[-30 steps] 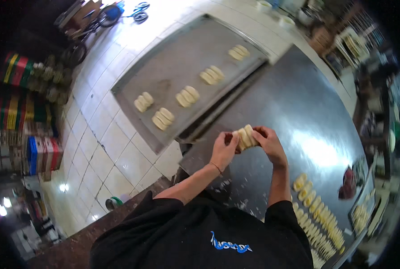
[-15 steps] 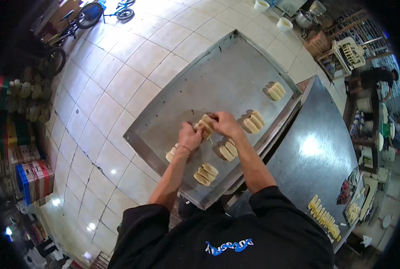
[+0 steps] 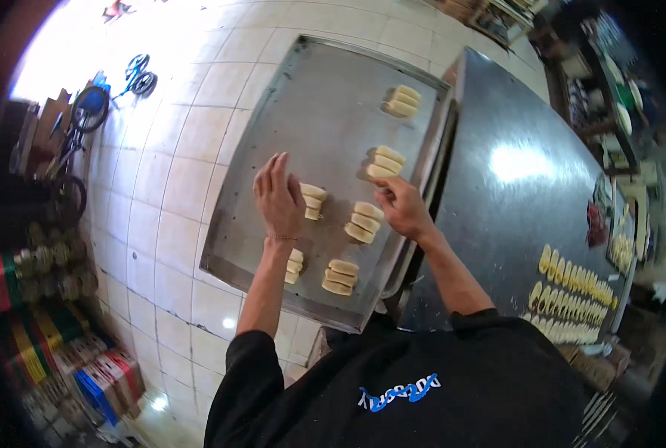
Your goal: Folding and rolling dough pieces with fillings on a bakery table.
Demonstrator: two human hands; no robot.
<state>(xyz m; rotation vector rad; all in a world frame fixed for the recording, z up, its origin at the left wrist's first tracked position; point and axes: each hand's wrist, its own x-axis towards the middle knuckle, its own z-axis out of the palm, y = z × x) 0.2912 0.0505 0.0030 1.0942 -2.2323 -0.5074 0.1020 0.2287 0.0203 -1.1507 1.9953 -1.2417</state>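
Note:
On a large metal baking tray (image 3: 273,127) lie several small groups of pale dough rolls, set side by side. My left hand (image 3: 279,200) is raised over the tray with fingers stretched out, holding nothing. It partly covers one dough group (image 3: 313,200). My right hand (image 3: 406,209) has its fingers curled together at the tray's right side, with nothing showing in them. Its fingertips are nearest to another dough group (image 3: 386,161). Between my arms lie two more groups, one farther out (image 3: 364,222) and one nearer (image 3: 339,277). My left forearm partly hides a further group (image 3: 293,266).
Right of the tray stands a dark metal table (image 3: 490,216), with rows of dough pieces (image 3: 572,299) at its near right end. One dough group (image 3: 401,101) lies at the tray's far end. Stacked crates (image 3: 109,384) and bicycles (image 3: 90,112) stand on the left.
My hands have let go of the dough group in the middle and moved apart, the left opening and the right shifting rightward. The view has turned, showing more of the dough rows.

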